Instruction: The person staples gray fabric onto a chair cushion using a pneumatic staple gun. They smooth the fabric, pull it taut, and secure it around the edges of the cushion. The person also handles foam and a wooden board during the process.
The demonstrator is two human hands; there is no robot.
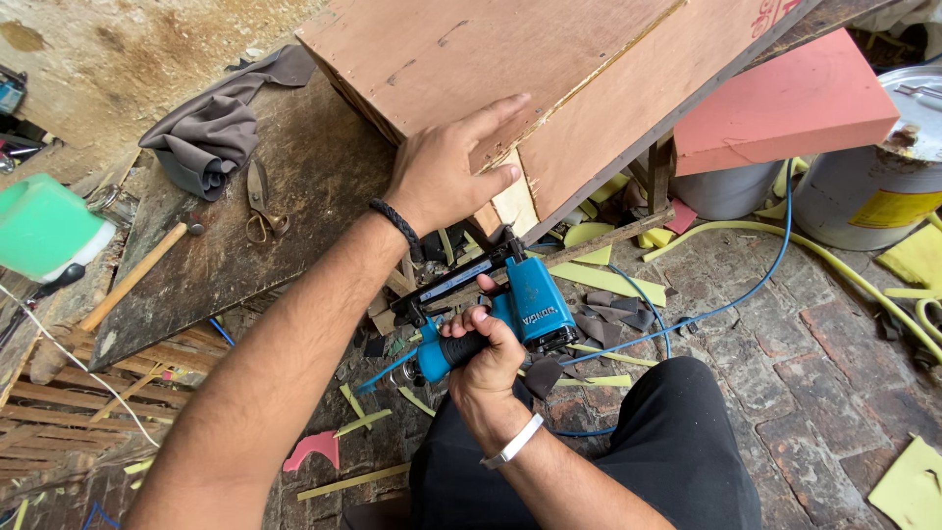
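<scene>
The right hand [483,351] is wrapped tight round the black grip of a blue pneumatic stapler [500,312], forefinger up near the trigger, with the tool held just below the lower edge of a plywood box [549,79] and its black magazine pointing up toward that edge. The left hand [446,167] lies open and flat on the box face, fingers spread, pressing rather than gripping anything. The box is tilted, its near corner just above the stapler, its far side resting toward the dark worn bench [245,245] to the left. Judging by its metal body, the stapler looks fairly heavy and stiff, and the rubbery handle is the sensible place to hold it; the thin blue air hose [746,294] trailing from it across the brick floor [805,373] to the right of the stapler will likely tug a little. The plywood seems rigid but light for its bulk, with a splintered pale edge near the left hand, so a flat palm on the face suits it better than fingers on the rim. Left of the box on the bench lie a grey cloth [211,128], scissors [260,201] and a wooden-handled hammer [137,275]. A pink foam block [785,108] sits to the right of the box, with yellow foam offcuts [608,280] scattered below it
</scene>
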